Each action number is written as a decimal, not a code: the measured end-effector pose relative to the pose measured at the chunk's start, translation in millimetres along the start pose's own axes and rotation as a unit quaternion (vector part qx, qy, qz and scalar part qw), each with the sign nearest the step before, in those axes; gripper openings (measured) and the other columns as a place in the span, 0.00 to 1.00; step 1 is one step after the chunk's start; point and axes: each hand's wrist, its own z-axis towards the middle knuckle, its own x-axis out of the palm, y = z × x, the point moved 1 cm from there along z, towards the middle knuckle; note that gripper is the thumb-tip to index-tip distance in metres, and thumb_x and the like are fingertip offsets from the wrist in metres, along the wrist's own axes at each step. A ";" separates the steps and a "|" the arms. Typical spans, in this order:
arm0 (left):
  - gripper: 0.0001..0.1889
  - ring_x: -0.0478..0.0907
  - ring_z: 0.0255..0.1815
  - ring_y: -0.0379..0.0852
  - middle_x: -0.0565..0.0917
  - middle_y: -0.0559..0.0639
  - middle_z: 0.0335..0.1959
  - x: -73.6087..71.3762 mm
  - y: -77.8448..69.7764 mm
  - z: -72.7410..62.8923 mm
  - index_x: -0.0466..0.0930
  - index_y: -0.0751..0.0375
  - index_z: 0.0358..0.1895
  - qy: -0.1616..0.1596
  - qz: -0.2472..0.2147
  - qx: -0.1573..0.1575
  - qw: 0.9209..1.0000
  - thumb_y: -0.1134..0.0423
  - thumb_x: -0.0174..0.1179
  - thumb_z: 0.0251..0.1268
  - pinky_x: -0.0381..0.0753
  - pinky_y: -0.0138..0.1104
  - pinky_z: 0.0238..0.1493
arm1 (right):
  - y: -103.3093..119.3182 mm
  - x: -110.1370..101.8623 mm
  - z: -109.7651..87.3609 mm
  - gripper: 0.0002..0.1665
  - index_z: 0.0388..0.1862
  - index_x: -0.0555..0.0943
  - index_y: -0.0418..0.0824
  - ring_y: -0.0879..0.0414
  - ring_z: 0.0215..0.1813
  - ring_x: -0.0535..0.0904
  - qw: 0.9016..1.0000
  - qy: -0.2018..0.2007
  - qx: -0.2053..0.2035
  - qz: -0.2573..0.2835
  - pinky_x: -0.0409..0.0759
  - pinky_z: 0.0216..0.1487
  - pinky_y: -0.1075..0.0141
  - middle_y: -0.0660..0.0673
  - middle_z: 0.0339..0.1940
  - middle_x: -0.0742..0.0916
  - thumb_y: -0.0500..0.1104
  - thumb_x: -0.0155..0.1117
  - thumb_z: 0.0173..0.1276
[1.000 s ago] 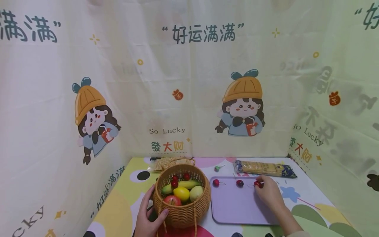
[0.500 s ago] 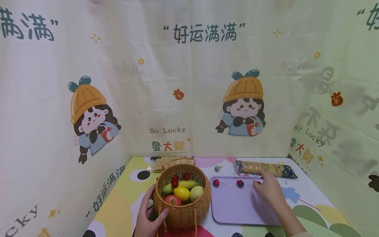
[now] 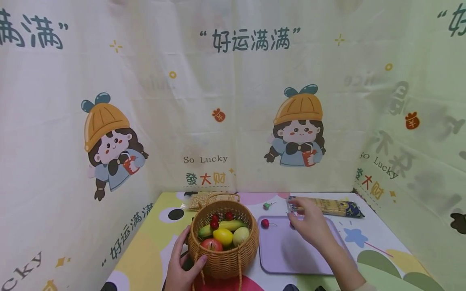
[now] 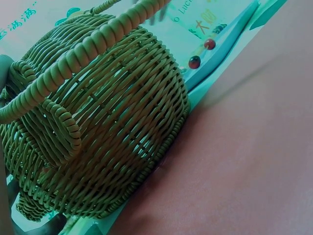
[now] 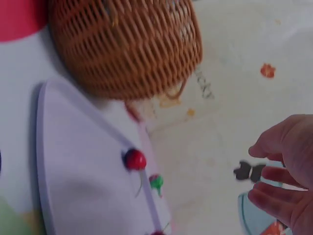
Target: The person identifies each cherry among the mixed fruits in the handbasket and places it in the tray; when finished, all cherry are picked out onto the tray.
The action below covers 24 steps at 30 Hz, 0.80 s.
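Fruit lies in a wicker basket on the table, where the left hand grips the basket's side, apparently for steadiness; the right hand hovers, fingers parted and seemingly holding nothing, above a lilac tray whose raised rim likely stops the cherries along its far edge rolling away.
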 end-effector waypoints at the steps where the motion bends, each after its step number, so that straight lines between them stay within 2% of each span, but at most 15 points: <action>1: 0.50 0.68 0.74 0.56 0.68 0.53 0.84 -0.2 0.0 0.0 0.61 0.39 0.88 -0.001 0.000 0.001 1.000 0.46 0.79 0.67 0.85 0.63 0.72 | 7.4 2.0 0.0 0.24 0.65 0.87 0.42 0.40 0.63 0.87 1.000 -0.001 -0.014 0.005 0.93 0.61 0.44 0.38 0.64 0.89 0.36 0.78 0.71; 5: 0.50 0.69 0.76 0.57 0.67 0.53 0.85 -0.5 -0.3 -0.1 0.61 0.39 0.88 -0.001 -0.001 0.005 1.000 0.47 0.79 0.67 0.86 0.62 0.71 | 33.7 10.0 -0.5 0.24 0.62 0.87 0.47 0.45 0.62 0.88 0.999 -0.006 -0.051 0.016 0.94 0.60 0.48 0.44 0.61 0.91 0.36 0.81 0.69; 12: 0.50 0.68 0.78 0.59 0.65 0.55 0.86 0.1 -1.3 -0.9 0.61 0.42 0.89 0.000 -0.004 0.004 1.000 0.48 0.79 0.68 0.86 0.63 0.71 | 65.8 26.6 -3.6 0.25 0.59 0.87 0.54 0.51 0.62 0.88 0.996 0.010 -0.080 0.033 0.94 0.61 0.51 0.52 0.57 0.91 0.37 0.83 0.67; 17: 0.50 0.68 0.79 0.60 0.64 0.56 0.87 0.1 -1.4 -0.3 0.60 0.41 0.89 0.000 -0.003 0.002 1.000 0.47 0.79 0.67 0.85 0.64 0.71 | 90.4 45.9 -8.8 0.23 0.60 0.87 0.54 0.52 0.62 0.88 0.991 0.060 -0.101 0.070 0.94 0.61 0.55 0.53 0.59 0.90 0.38 0.81 0.69; 24: 0.51 0.66 0.83 0.63 0.63 0.57 0.88 0.3 -0.5 1.2 0.60 0.42 0.89 0.005 -0.005 -0.005 1.000 0.45 0.79 0.68 0.85 0.65 0.72 | 124.2 69.1 -4.3 0.19 0.61 0.87 0.50 0.59 0.53 0.83 0.976 0.127 -0.150 0.091 0.92 0.58 0.55 0.52 0.59 0.90 0.40 0.77 0.73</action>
